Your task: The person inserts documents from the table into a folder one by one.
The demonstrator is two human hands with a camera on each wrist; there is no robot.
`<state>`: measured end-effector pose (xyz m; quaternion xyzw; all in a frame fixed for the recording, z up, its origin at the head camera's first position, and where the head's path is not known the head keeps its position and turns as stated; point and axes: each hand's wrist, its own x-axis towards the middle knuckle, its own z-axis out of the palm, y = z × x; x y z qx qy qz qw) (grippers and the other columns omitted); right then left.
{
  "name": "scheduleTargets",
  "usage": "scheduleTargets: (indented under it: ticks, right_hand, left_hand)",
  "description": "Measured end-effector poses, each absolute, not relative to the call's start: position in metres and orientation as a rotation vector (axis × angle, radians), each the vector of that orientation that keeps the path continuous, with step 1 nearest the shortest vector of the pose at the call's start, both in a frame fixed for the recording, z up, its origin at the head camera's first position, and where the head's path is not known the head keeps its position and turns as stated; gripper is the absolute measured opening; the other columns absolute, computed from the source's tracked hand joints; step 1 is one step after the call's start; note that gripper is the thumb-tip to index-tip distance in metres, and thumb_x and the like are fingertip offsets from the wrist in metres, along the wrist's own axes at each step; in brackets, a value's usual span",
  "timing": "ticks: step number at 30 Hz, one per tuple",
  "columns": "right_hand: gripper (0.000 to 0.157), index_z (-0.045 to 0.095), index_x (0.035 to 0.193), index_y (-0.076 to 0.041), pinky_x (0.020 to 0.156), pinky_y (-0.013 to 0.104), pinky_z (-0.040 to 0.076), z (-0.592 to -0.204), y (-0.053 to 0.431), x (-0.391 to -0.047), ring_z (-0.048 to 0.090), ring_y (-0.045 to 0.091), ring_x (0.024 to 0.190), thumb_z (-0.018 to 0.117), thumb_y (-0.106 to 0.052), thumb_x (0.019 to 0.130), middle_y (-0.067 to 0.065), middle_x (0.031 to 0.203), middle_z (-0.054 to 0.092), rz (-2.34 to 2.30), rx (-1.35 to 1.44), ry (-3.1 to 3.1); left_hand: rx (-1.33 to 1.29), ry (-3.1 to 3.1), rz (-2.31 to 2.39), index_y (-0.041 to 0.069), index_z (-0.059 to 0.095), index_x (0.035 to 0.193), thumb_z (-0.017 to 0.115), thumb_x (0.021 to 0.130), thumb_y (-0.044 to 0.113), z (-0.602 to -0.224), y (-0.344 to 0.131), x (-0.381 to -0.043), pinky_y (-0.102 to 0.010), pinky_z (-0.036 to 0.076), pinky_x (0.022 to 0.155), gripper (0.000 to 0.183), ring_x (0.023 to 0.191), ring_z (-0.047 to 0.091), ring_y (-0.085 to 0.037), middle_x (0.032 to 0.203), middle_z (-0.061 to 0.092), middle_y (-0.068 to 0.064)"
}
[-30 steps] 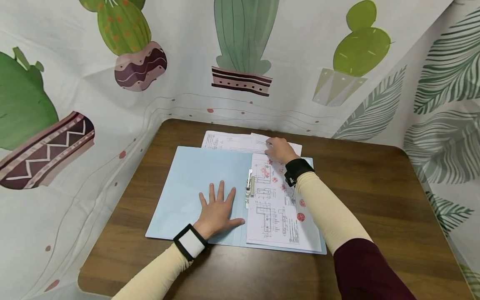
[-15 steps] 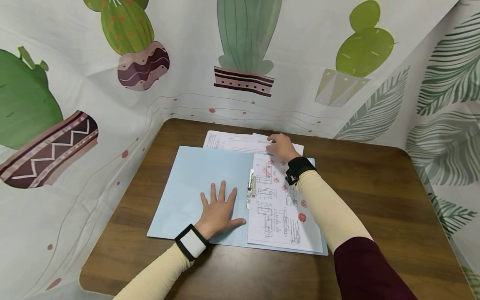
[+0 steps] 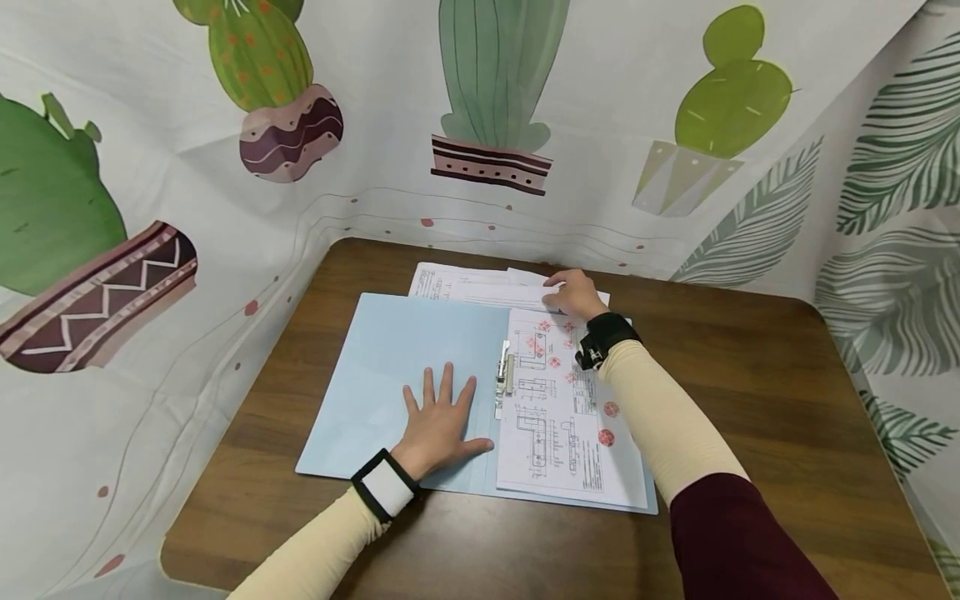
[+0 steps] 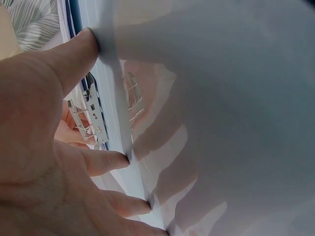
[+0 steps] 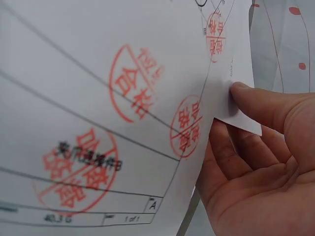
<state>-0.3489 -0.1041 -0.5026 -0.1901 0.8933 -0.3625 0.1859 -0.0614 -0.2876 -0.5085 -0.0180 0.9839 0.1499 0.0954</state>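
A light blue folder (image 3: 375,367) lies spread on the table, with a metal lever clip (image 3: 504,379) along its spine. My left hand (image 3: 437,429) rests with fingers spread on the bare left cover; in the left wrist view its fingertips (image 4: 120,160) touch the glossy surface. Printed technical drawings (image 3: 551,454) with red stamps lie on the right side. Beyond the folder's far edge are loose white sheets (image 3: 442,283). There, my right hand (image 3: 576,296) pinches a sheet corner, its thumb (image 5: 251,98) in front and its fingers behind the paper (image 5: 246,123).
The brown wooden table (image 3: 735,375) has rounded corners. A white cloth (image 3: 375,108) printed with cacti hangs right behind its far edge, and a leaf-patterned one (image 3: 885,275) hangs at the right. Each wrist wears a black strap (image 3: 386,483).
My right hand has shifted slightly to the right along the far sheets. The left hand and folder keep their places, while the head view has moved a little.
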Motion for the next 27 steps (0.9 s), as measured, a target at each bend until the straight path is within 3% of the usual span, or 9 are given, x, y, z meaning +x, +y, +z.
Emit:
scheduleTargets:
  ticks: [14,20,27]
  right_hand:
    - [0.027,0.071,0.123,-0.001,0.089,0.045,0.045,-0.5081,-0.1008,-0.3479,0.055,0.031,0.100,0.067,-0.014,0.100,0.018,0.121,0.063,-1.041,-0.590,2.541]
    - [0.025,0.072,0.121,-0.003,0.083,0.042,0.042,-0.5099,-0.1023,-0.3493,0.052,0.029,0.092,0.068,-0.015,0.099,0.017,0.110,0.063,-1.063,-0.612,2.586]
    - [0.021,0.074,0.116,-0.003,0.084,0.043,0.041,-0.5081,-0.1027,-0.3470,0.052,0.029,0.092,0.068,-0.015,0.099,0.016,0.108,0.065,-1.134,-0.654,2.603]
  left_hand:
    - [-0.034,2.923,0.435,0.007,0.042,0.156,0.080,0.079,0.064,-0.5070,-0.2888,-0.0616,-0.085,0.007,0.106,0.104,0.147,0.009,-0.063,0.164,0.018,-0.033]
    - [-0.046,2.915,0.418,0.008,0.041,0.158,0.079,0.079,0.066,-0.5054,-0.2880,-0.0630,-0.084,0.007,0.106,0.104,0.148,0.008,-0.063,0.165,0.017,-0.033]
    - [-0.064,2.908,0.428,0.008,0.041,0.157,0.079,0.078,0.066,-0.5060,-0.2874,-0.0610,-0.084,0.008,0.106,0.105,0.147,0.009,-0.063,0.165,0.017,-0.033]
